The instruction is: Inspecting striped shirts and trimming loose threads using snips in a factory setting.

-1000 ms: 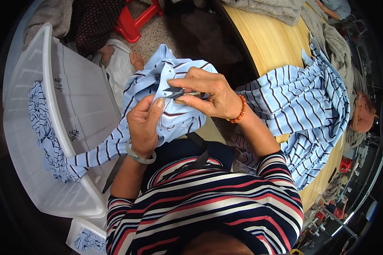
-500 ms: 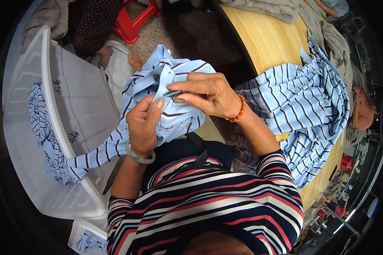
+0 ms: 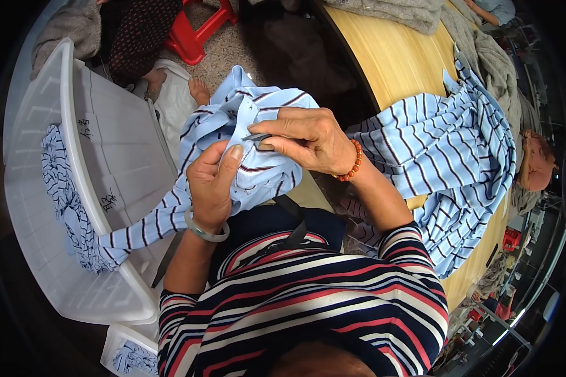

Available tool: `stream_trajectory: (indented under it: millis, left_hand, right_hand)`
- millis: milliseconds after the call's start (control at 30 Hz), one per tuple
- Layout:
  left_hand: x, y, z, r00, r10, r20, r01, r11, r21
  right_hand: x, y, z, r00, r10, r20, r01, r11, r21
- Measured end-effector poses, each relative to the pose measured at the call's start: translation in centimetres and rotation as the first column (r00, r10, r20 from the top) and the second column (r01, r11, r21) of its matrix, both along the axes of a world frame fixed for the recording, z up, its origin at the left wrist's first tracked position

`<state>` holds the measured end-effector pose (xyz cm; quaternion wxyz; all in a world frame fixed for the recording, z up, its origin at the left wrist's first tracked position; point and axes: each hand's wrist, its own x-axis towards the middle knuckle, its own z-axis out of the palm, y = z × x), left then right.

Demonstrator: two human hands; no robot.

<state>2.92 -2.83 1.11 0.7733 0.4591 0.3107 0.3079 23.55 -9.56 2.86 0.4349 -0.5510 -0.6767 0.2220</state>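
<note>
While the left hand pinches a light-blue cloth garment with dark and white stripes between thumb and curled fingers, the right hand closes its thumb and fingers around small dark metal snips, leaving little of them in view. The garment sits bunched in front of the person's body, with a plain light-blue band turned up between the hands. The blades point left, at the band's edge, just beside the left thumb; whether they touch the cloth is too small to tell.

The step in hand looks like fine snipping at that edge, perhaps of a thread, though no loose end can be made out. The next move seems to call for a taut, steady edge under the left thumb and a short squeeze of the blades, clear of both cloth and skin.

A striped length trails left toward the rim of a translucent white plastic bin, where a crumpled blue striped bundle lies. To the right, a loose blue striped cloth drapes over a pale wooden table.
</note>
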Motion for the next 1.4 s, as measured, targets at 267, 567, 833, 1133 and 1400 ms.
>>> stream_trajectory:
  millis: [267,567,833,1133,1400]
  left_hand:
    - [0.0,0.0,-0.2,1.0,-0.008,0.007,0.008,1.0,-0.007]
    - [-0.8,0.3,-0.7,0.999,-0.05,0.011,0.051,0.998,-0.035]
    - [-2.0,0.0,-0.6,1.0,-0.009,-0.005,0.008,0.993,-0.117]
    - [-1.3,0.5,0.4,0.999,0.027,0.042,-0.023,0.996,-0.09]
    - [-0.9,0.3,0.4,0.998,0.012,0.054,-0.007,0.995,-0.101]
  right_hand:
    - [-0.5,0.4,-0.3,0.962,-0.107,-0.253,0.096,0.994,-0.058]
    - [-0.4,2.1,-0.5,0.955,0.042,-0.293,-0.124,0.956,-0.266]
    - [-0.8,2.9,-0.9,0.947,-0.189,-0.26,0.143,0.972,-0.186]
    - [-0.9,0.8,0.0,0.996,-0.075,-0.05,0.077,0.996,0.041]
    - [-1.8,0.4,-1.0,0.997,-0.024,-0.074,0.031,0.996,0.084]
